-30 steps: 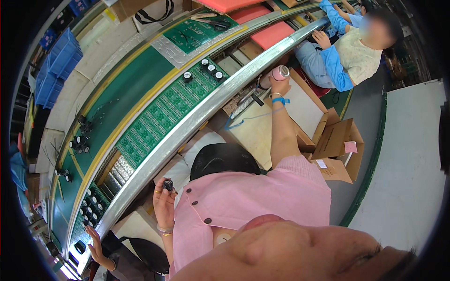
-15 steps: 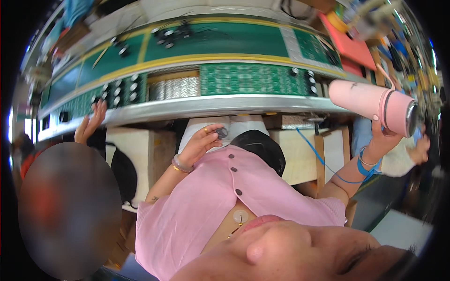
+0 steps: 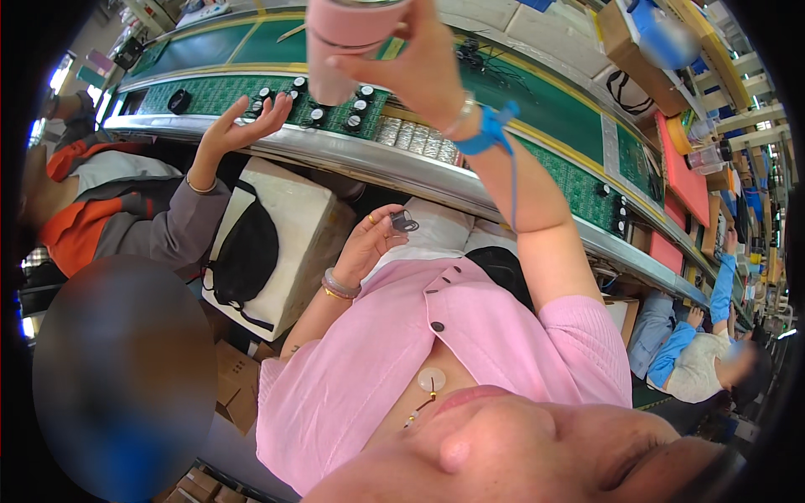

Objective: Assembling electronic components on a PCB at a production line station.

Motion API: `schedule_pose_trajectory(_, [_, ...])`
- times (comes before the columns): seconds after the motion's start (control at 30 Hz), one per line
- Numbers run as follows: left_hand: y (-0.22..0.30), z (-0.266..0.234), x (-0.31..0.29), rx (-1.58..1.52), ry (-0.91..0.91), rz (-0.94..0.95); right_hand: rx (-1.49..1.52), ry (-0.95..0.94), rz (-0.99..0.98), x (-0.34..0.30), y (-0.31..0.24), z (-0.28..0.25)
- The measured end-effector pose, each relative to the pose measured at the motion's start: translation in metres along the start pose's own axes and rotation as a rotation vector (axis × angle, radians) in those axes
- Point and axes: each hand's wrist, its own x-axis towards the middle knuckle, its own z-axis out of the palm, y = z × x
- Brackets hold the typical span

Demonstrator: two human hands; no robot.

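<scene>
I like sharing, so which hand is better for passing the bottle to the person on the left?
Probably the right hand: it grips the bottle, beside the co-worker's hand in this view. The left hand is lower and holds a small dark thing.

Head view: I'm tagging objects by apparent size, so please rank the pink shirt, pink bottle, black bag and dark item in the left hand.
1. Pink shirt
2. Pink bottle, black bag: too alike to rank; the bottle seems nearer the camera and is cut by the top edge
3. Dark item
</scene>
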Motion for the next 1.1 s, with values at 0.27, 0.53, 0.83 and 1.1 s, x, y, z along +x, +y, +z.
schedule_pose_trajectory(0.27, [0.012,-0.01,-0.003,0.046,0.061,0.108,-0.039,-0.089,0.028,0.006,0.019,0.064])
schedule_pose_trajectory(0.53, [0.012,-0.009,-0.007,0.025,0.03,0.117,-0.045,-0.107,0.078,0.007,0.016,0.077])
schedule_pose_trajectory(0.83, [0.008,-0.011,-0.003,0.021,-0.016,0.135,-0.072,-0.073,0.025,0.0,0.033,0.087])
schedule_pose_trajectory(1.1, [0.022,-0.005,0.009,-0.034,-0.062,0.264,-0.19,-0.166,-0.346,-0.018,-0.005,0.082])
